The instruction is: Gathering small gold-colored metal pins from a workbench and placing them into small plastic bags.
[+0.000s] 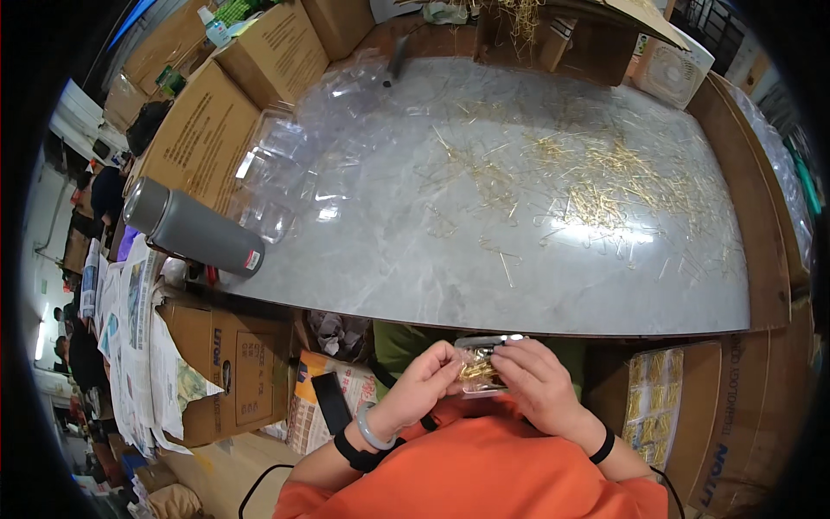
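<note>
Just in front of my body, below the table's near edge, both hands are closed on a small clear plastic box [484, 391] with gold-coloured metal pieces in it. My left hand [422, 382] grips its left side, the thumb at the gold pieces. On the other side, the fingers of my right hand [538, 381] lie bent over the right end and top edge. Those fingers cover part of the box, so its full shape is hidden. Many thin gold-coloured wire hooks [596, 186] lie scattered and heaped on the right half of the grey table [372, 268].
Empty clear plastic boxes [298, 164] are piled at the table's left. A grey bottle [194, 227] lies tilted at the near left corner. Cardboard boxes [203, 130] line the left, and an open carton [553, 48] stands at the back. Filled clear packs [654, 402] sit low at right.
</note>
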Demonstrator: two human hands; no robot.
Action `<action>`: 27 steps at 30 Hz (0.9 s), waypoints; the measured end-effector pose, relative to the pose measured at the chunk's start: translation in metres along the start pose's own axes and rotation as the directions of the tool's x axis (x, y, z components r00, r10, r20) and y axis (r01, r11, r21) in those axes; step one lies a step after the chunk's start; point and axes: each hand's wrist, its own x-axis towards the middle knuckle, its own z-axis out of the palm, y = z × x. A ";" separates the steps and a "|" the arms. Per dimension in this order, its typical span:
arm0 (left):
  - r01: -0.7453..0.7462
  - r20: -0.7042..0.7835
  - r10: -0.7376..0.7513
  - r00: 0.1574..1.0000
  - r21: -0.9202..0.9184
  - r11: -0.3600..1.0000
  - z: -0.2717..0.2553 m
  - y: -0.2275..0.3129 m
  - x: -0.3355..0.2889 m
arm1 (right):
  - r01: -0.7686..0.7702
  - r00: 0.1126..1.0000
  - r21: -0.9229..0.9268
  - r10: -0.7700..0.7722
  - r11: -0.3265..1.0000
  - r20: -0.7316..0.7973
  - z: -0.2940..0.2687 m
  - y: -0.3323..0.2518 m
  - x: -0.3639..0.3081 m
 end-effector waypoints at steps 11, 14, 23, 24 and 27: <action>-0.223 0.134 0.690 0.712 0.974 0.040 0.027 0.051 0.076 | -0.117 0.980 -0.208 0.078 0.971 -0.186 -0.005 0.044 0.044; -0.482 0.430 0.648 0.629 0.869 -0.108 0.026 0.051 0.084 | -0.120 0.982 -0.107 0.102 0.987 -0.160 -0.006 0.046 0.042; -0.473 0.456 0.527 0.718 0.874 -0.112 0.029 0.039 0.089 | -0.293 0.956 -0.017 0.293 0.956 -0.036 -0.021 0.032 0.012; -0.469 0.455 0.532 0.714 0.875 -0.118 0.029 0.038 0.089 | -0.281 0.959 -0.004 0.281 0.960 -0.035 -0.020 0.030 0.013; -0.480 0.448 0.553 0.703 0.872 -0.096 0.029 0.037 0.089 | -0.279 0.955 0.054 0.283 0.959 -0.090 -0.022 0.030 0.017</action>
